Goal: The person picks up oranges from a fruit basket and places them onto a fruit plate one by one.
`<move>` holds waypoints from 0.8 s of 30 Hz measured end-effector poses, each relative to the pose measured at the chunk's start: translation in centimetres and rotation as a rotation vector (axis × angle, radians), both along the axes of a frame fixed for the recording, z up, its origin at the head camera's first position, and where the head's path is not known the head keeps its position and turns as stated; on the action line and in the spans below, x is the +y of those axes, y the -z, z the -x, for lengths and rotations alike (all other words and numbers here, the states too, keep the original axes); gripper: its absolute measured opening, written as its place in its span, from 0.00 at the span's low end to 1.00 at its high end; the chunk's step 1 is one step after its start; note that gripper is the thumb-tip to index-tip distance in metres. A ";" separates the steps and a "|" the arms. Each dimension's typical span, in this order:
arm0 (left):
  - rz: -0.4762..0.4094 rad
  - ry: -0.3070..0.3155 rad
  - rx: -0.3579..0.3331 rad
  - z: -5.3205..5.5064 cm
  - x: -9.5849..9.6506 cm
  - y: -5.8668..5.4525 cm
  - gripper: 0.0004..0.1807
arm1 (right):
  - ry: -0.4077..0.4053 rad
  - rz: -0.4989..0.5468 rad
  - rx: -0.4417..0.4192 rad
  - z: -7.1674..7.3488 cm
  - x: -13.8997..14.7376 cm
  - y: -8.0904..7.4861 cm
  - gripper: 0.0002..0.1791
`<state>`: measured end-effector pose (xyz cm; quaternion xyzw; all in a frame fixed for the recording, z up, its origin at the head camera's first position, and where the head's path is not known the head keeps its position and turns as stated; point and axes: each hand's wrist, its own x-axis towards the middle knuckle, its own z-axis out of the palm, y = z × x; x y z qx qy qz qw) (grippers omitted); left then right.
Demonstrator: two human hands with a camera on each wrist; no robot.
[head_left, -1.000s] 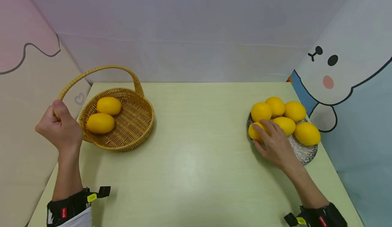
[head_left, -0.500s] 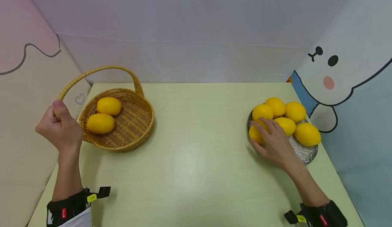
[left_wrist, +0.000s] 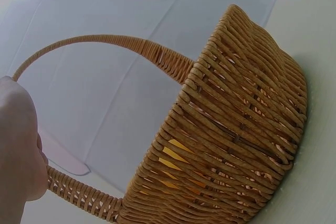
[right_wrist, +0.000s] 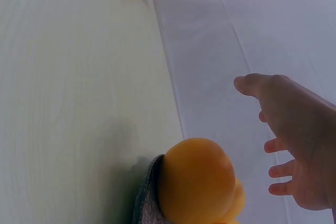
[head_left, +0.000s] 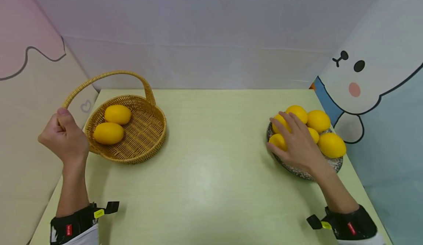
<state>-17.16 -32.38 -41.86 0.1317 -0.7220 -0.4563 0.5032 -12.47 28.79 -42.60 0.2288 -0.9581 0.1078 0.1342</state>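
My left hand (head_left: 66, 136) grips the arched handle (head_left: 115, 73) of a round wicker basket (head_left: 142, 138) on the left side of the table. Two yellow lemons (head_left: 108, 133) lie in its left half. At the right, a speckled grey plate (head_left: 299, 171) bears several more lemons (head_left: 332, 145). Over their left part is my right hand (head_left: 299, 146), fingers spread and nothing held. It partly hides the left lemons in the head view. The right wrist view shows this hand (right_wrist: 302, 135) raised apart from the nearest lemon (right_wrist: 197, 182).
A pale table (head_left: 205, 186) lies between basket and plate. White cloth (head_left: 211, 65) stands behind it, a beige and pink panel (head_left: 29, 127) at left, and a panel with a cartoon face (head_left: 373, 87) close by the plate at right.
My right hand has come away from the near-left lemon, moving forward and up over the plate with its fingers spreading. My left hand and the basket have stayed put.
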 end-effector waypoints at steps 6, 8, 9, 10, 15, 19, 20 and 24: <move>0.006 -0.004 -0.006 0.1 -0.4 0.4 0.31 | -0.014 0.001 -0.003 0.4 -0.5 -0.8 0.43; 0.005 -0.005 -0.006 0.1 -0.3 0.3 0.31 | -0.013 0.010 -0.015 0.5 -0.8 -0.8 0.43; 0.003 -0.006 -0.005 0.0 -0.2 0.2 0.31 | -0.011 0.013 -0.027 0.6 -1.0 -0.9 0.43; 0.001 -0.002 0.002 -0.1 -0.1 0.1 0.30 | -0.007 0.013 -0.043 0.7 -1.3 -0.9 0.43; -0.004 -0.001 0.003 -0.3 0.2 -0.1 0.30 | -0.012 0.004 -0.103 1.3 -3.0 -1.1 0.44; 0.001 0.004 0.004 -0.1 0.0 0.2 0.30 | -0.062 -0.008 -0.091 2.1 -4.7 -1.0 0.44; 0.000 0.004 0.004 -0.1 0.0 0.1 0.30 | -0.076 -0.011 -0.088 2.4 -5.2 -1.0 0.44; 0.001 0.003 0.007 0.0 0.0 0.1 0.30 | -0.128 -0.009 -0.080 3.4 -7.4 -1.0 0.45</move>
